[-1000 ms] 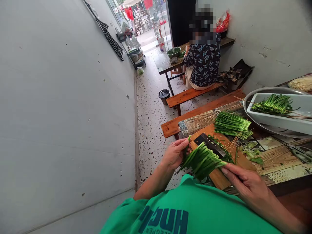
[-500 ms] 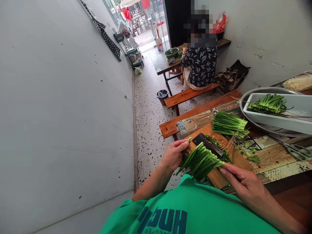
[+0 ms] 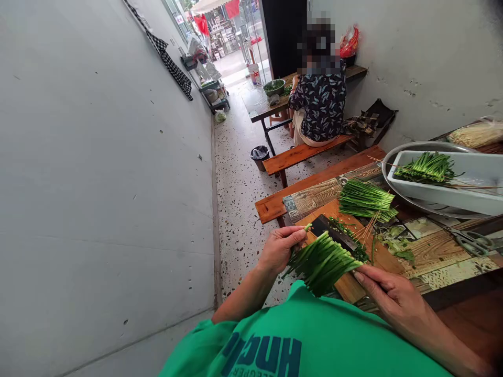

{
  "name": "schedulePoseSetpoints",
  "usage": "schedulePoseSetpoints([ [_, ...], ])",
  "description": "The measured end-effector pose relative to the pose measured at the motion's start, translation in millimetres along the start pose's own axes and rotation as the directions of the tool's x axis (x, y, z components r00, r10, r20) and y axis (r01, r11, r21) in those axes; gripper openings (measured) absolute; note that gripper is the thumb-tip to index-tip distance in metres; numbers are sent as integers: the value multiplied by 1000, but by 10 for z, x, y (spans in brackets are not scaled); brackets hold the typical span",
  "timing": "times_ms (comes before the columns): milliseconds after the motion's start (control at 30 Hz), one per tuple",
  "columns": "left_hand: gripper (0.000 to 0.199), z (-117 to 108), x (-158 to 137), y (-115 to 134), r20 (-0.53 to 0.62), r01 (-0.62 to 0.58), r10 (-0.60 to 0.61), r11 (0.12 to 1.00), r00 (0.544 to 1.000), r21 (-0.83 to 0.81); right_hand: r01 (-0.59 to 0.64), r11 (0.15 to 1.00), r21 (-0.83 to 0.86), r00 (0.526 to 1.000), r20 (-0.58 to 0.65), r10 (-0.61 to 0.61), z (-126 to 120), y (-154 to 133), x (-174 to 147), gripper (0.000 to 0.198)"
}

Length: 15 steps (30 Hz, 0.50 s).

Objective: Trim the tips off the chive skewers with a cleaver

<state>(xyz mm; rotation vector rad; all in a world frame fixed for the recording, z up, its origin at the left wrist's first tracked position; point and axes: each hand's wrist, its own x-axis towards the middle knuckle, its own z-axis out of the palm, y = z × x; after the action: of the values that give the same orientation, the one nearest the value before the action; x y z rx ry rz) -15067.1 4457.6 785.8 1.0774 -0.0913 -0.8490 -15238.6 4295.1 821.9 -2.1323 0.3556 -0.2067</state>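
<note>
Holding greens (image 3: 324,264) steady is likely helping; left fingers (image 3: 295,237) are pinching a stalk (image 3: 308,227), right fingers (image 3: 368,274) gripping one end.

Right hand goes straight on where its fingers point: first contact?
The row of chives right at its grip; beyond that, probably the left hand, though depth along that line is unclear.

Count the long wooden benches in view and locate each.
2: one bench under the seated person, another bench along the far side of the near table. Others may be hidden.
</note>
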Motion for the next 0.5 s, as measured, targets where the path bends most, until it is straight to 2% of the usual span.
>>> schedulePoseSetpoints([
  [267,28,-17,53,-9,52,-139,132,978,990,157,-37,999,40,999,35,36,-8,6,28,49],
  [500,24,94,69,121,197,-345,288,855,937,388,-51,995,81,995,87,44,9,13,110,43],
])
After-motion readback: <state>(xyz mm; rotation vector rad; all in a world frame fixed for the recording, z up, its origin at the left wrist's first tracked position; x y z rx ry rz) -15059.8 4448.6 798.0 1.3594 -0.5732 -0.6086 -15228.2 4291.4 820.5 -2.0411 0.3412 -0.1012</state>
